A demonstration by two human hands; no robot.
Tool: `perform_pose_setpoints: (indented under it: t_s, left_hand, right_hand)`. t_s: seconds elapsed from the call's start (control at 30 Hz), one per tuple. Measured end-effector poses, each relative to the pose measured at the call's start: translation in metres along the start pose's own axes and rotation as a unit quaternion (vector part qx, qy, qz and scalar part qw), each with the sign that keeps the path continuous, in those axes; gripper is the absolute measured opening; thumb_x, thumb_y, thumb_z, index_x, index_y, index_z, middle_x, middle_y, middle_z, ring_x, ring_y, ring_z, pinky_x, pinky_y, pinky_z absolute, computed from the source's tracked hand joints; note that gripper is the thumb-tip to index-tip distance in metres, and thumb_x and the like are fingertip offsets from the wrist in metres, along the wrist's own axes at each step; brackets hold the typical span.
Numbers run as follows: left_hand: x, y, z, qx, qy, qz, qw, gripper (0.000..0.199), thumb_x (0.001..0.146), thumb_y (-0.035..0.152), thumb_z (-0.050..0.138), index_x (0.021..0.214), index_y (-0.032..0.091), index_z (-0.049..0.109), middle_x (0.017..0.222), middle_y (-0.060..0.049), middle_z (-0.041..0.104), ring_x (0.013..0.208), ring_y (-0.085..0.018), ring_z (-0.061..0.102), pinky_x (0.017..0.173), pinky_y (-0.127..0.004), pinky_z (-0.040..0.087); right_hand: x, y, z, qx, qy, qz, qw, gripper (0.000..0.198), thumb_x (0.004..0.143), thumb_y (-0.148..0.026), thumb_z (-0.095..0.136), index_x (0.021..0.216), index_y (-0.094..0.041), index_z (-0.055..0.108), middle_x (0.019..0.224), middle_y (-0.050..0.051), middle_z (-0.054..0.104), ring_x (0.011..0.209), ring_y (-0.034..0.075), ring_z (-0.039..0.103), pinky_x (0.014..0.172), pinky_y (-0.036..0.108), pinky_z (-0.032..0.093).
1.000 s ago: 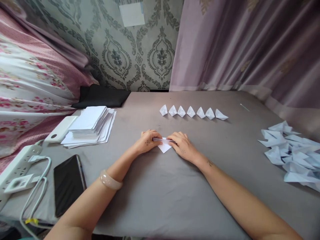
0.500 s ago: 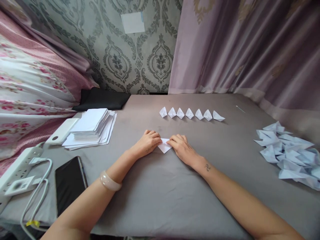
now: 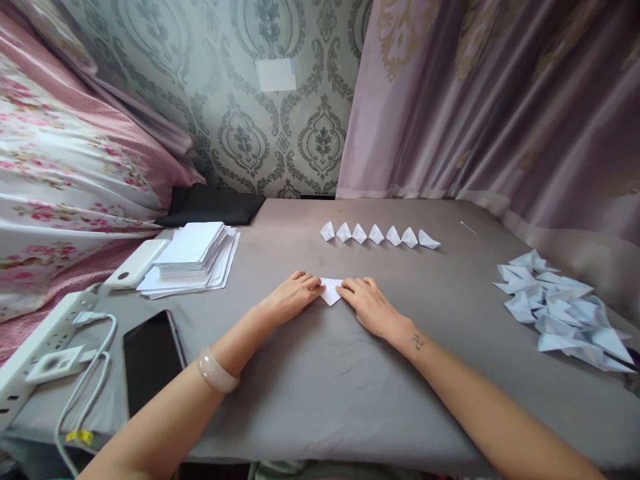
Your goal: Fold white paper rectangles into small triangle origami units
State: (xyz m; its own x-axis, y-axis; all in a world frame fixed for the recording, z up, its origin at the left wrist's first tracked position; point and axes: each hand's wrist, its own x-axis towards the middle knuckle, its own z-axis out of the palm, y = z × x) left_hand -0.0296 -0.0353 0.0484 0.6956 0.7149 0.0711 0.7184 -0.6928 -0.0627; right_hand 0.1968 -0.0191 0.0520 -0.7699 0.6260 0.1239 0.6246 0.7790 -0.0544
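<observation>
A small piece of folded white paper (image 3: 331, 292) lies on the grey cloth in front of me, its point toward me. My left hand (image 3: 295, 295) pinches its left corner, fingers bent and pressed together. On the opposite side my right hand (image 3: 371, 305) has its fingertips closed on the right corner. The fingertips partly cover both corners. Beyond the hands stands a row of several folded paper boats (image 3: 376, 234), the rightmost one turned sideways.
A stack of white paper (image 3: 193, 257) lies at left, beside a white power bank (image 3: 137, 263). Nearer are a black phone (image 3: 153, 360), a power strip (image 3: 45, 340) and a cable (image 3: 103, 373). Many folded paper pieces (image 3: 563, 310) are heaped at right. A black folded item (image 3: 213, 205) lies by the wall.
The whole view has shifted slightly as my head moved. Both hands still hold the folded paper, and its upper edge now looks straighter and flatter between the fingers.
</observation>
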Motion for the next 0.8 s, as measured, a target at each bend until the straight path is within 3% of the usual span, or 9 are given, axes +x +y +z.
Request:
perform_pose_setpoints:
  t_s: [0.07,0.17,0.37,0.5,0.6,0.7,0.8]
  left_hand:
    - [0.001,0.012,-0.006,0.002,-0.031,-0.039,0.999,0.035,0.091,0.011,0.037,0.123,0.012,0.053,0.107,-0.012,0.060,0.097,-0.023,0.056,0.092,-0.037,0.038]
    - [0.008,0.035,-0.011,-0.014,-0.080,-0.153,0.985,0.032,0.088,0.009,0.040,0.115,0.011,0.057,0.107,-0.013,0.060,0.098,-0.025,0.058,0.088,-0.035,0.042]
    - [0.016,0.060,-0.009,-0.023,-0.073,-0.242,0.967,0.029,0.086,0.006,0.038,0.106,0.008,0.059,0.104,-0.017,0.060,0.094,-0.026,0.062,0.079,-0.037,0.048]
    - [0.012,0.057,-0.007,-0.042,-0.057,-0.265,0.962,0.026,0.081,0.005,0.042,0.099,0.011,0.060,0.102,-0.013,0.061,0.092,-0.024,0.063,0.074,-0.031,0.048]
    - [0.010,0.049,-0.008,-0.054,-0.038,-0.273,0.960,0.022,0.086,0.014,0.041,0.093,0.015,0.062,0.101,-0.011,0.062,0.090,-0.022,0.063,0.069,-0.029,0.048]
    - [0.015,0.033,-0.007,-0.083,-0.008,-0.284,0.955,0.027,0.090,0.030,0.041,0.085,0.017,0.064,0.095,-0.009,0.063,0.083,-0.022,0.064,0.064,-0.029,0.046]
    - [0.023,0.013,0.001,-0.136,0.027,-0.287,0.948,0.026,0.089,0.033,0.046,0.077,0.018,0.064,0.088,-0.007,0.063,0.082,-0.021,0.062,0.064,-0.028,0.045]
  right_hand:
    - [0.000,-0.006,0.000,-0.004,0.000,0.018,1.000,0.036,0.087,-0.001,0.038,0.110,-0.019,0.058,0.103,0.007,0.060,0.094,0.018,0.053,0.088,0.032,0.032]
    - [0.007,-0.025,0.001,-0.034,0.008,0.087,0.996,0.030,0.091,-0.011,0.037,0.111,-0.018,0.059,0.096,0.010,0.060,0.088,0.020,0.053,0.084,0.033,0.033]
    - [0.015,-0.058,0.010,-0.056,0.051,0.178,0.981,0.035,0.094,-0.029,0.037,0.121,-0.019,0.056,0.100,0.014,0.057,0.093,0.025,0.051,0.080,0.036,0.035]
    - [0.006,-0.053,0.015,-0.026,0.065,0.192,0.979,0.034,0.094,-0.026,0.036,0.118,-0.016,0.058,0.104,0.013,0.057,0.098,0.023,0.050,0.081,0.033,0.037]
    - [0.005,-0.037,0.016,0.007,0.073,0.198,0.977,0.035,0.096,-0.026,0.032,0.104,-0.015,0.065,0.102,0.012,0.058,0.097,0.022,0.052,0.081,0.030,0.039]
    - [0.010,-0.015,0.016,0.085,0.061,0.192,0.976,0.036,0.096,-0.030,0.036,0.086,-0.017,0.068,0.099,0.009,0.060,0.097,0.019,0.053,0.082,0.028,0.039]
    - [0.017,0.006,0.018,0.118,0.044,0.185,0.975,0.026,0.091,-0.032,0.048,0.079,-0.020,0.068,0.090,0.004,0.060,0.089,0.016,0.056,0.078,0.025,0.040]
